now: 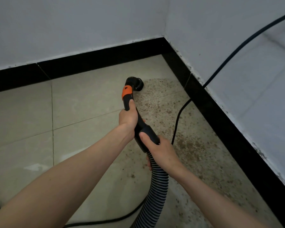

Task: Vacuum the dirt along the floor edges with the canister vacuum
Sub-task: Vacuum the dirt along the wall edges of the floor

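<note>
A black vacuum handle (141,122) with an orange collar (126,92) ends in a round black nozzle (137,84) that sits on the floor near the room corner. My left hand (128,117) grips the upper handle just below the orange collar. My right hand (160,149) grips the lower handle where the ribbed grey hose (157,183) joins it. Brown dirt (186,145) lies scattered over the tiles from the nozzle along the right wall's black skirting (220,129). The canister itself is out of sight.
A black power cord (177,122) runs down the right wall, over the skirting and across the dirty floor. Another stretch of cord (105,221) crosses the bottom of the view. White walls meet at the corner (164,38); pale tiles (23,112) stretch to the left.
</note>
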Available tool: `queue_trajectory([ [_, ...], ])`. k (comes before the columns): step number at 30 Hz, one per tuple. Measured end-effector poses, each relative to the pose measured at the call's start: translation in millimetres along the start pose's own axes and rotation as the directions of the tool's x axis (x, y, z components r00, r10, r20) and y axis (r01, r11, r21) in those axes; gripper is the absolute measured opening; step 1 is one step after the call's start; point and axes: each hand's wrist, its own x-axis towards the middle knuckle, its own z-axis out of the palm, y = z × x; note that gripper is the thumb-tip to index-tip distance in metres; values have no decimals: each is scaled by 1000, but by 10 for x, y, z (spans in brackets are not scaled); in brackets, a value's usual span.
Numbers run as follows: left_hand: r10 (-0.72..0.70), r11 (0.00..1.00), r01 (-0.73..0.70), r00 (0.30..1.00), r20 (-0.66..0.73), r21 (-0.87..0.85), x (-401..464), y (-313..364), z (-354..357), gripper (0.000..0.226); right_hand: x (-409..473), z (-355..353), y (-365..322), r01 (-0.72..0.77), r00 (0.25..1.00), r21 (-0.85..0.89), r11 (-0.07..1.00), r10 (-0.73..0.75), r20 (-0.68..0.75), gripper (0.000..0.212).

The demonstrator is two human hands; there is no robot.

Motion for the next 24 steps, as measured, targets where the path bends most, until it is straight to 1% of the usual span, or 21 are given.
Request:
queue_trajectory([
  [3,2,1000,-2,999,33,2,18,14,158,53,65,-86,40,9,999,-4,1000,-9,-31,69],
  [5,3,1000,-4,999,50,17,50,33,266,55,122,-145,52,-5,999,39,999,7,-47,64],
  [8,19,999,-21,998,68,38,139,58,429,58,216,-234,65,-15,994,16,1000,17,-106,52],
  [9,27,998,-30,997,72,47,166,66,477,58,242,-262,67,-14,993,16,1000,16,-120,50],
  [12,42,996,-49,995,90,68,237,99,607,57,326,-328,51,-14,992,61,998,21,-123,55],
  [13,41,996,-48,994,98,75,254,116,646,57,347,-353,45,-16,991,68,998,25,-129,53],
  [15,34,995,-43,993,109,86,281,146,719,55,363,-396,35,-15,989,93,996,29,-144,44],
  [16,32,995,-44,992,122,93,288,152,756,54,370,-405,46,-13,989,119,993,31,-147,43],
  [20,51,993,-70,980,190,98,279,129,879,44,368,-405,102,-32,985,189,981,63,-162,52],
  [22,50,994,-70,975,217,86,269,117,917,41,356,-415,113,-33,979,196,980,72,-193,49],
  [24,56,993,-78,970,238,84,260,116,931,41,340,-421,111,-23,972,188,982,66,-225,41],
])
